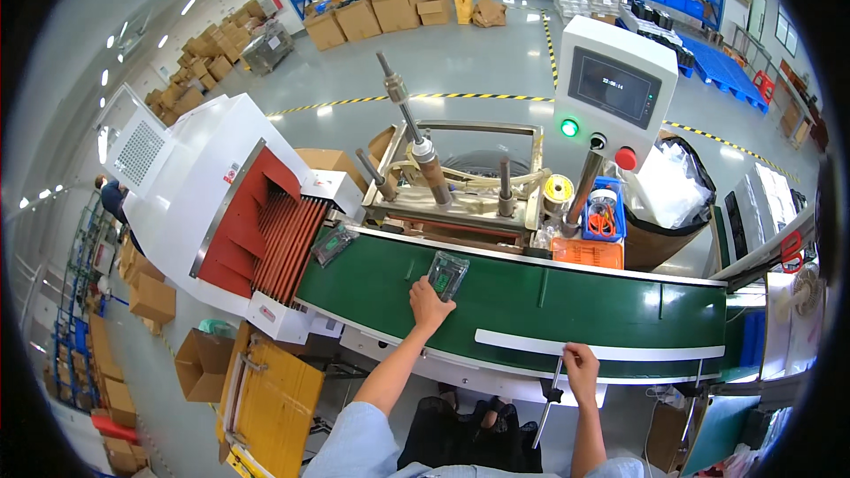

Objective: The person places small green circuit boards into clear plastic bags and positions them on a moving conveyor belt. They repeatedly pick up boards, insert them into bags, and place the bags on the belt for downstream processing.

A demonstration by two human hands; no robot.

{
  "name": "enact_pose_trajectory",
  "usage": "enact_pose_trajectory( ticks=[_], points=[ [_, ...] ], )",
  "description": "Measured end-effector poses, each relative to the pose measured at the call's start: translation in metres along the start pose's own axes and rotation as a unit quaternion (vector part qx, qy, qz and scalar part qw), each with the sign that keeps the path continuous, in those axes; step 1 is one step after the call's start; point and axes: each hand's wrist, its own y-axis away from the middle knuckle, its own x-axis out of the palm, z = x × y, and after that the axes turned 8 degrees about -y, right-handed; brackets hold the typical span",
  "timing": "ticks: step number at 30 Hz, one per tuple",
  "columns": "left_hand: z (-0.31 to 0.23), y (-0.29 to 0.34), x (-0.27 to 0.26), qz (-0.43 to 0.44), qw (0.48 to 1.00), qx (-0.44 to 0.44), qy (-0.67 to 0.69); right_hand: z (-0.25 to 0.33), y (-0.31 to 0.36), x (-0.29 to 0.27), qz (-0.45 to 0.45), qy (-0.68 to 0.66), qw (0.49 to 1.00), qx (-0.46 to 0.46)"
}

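Note:
On the green conveyor belt (602,295), my left hand (431,307) grips the near end of a small dark pack wrapped in clear plastic film (450,273). A second film-wrapped pack (334,244) lies farther left, beside the red rollers at the machine's mouth. At the belt's near edge, my right hand (581,373) has its fingers curled at the top of a slanted metal rod (547,409), next to a long white guide strip (620,353). Its fingertips partly hide the rod's upper end.
A white tunnel machine (208,204) with red flaps stands at the belt's left end. Behind the belt are a metal frame with upright posts (431,173), a control box with a screen (614,84), an orange tray (587,253) and a blue bin (611,204). A yellow panel (276,412) stands near left.

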Motion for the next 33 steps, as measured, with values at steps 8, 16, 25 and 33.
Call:
enact_pose_trajectory(
  ticks=[8,16,25,33],
  points=[
    [0.027,0.054,-0.075,-0.061,0.969,0.186,0.152,0.04,-0.021,0.137,0.128,-0.029,0.99,-0.051],
    [0.063,0.07,-0.13,-0.149,0.943,0.235,0.184,0.108,-0.027,0.228,0.195,-0.084,0.976,-0.046],
    [0.132,0.052,-0.152,-0.092,0.968,0.201,0.114,0.148,0.003,0.288,0.173,0.066,0.943,-0.275],
    [0.288,0.007,-0.103,-0.001,0.932,-0.216,0.289,0.084,-0.009,0.29,0.136,-0.029,0.989,0.056]
  ],
)
